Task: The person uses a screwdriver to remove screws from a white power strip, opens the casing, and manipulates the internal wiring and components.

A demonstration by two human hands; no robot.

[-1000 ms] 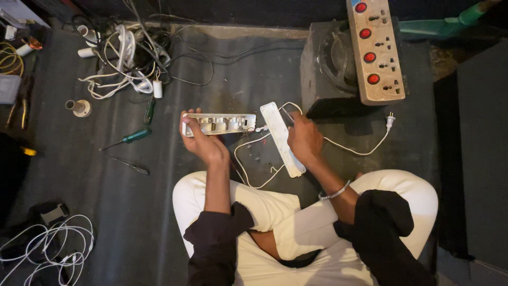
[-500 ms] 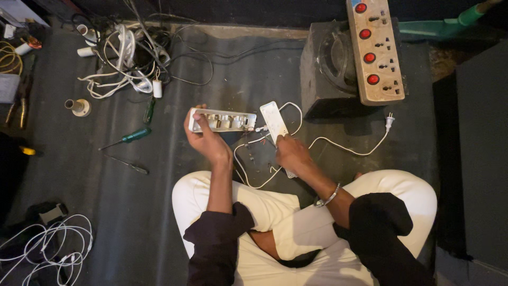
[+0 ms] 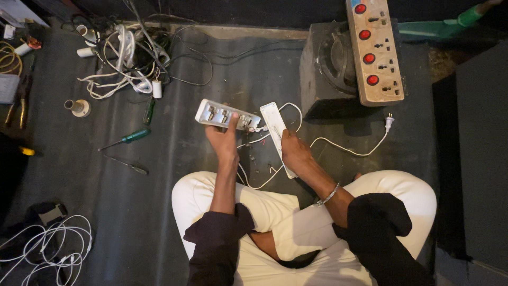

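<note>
Up off the dark floor [image 3: 159, 201], the open power strip body [image 3: 227, 115] is held in the left hand [image 3: 225, 140], fingers closed round its near edge. It looks light and stiff, with bare metal parts inside that could bend, so the plastic sides are best gripped. Just to its right, the flat white cover [image 3: 279, 135] is pinned under the right hand [image 3: 296, 153].

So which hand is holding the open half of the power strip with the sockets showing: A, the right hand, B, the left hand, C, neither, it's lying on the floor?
B: the left hand grips the socket half raised off the floor, while the right hand rests on the flat white cover.
</note>
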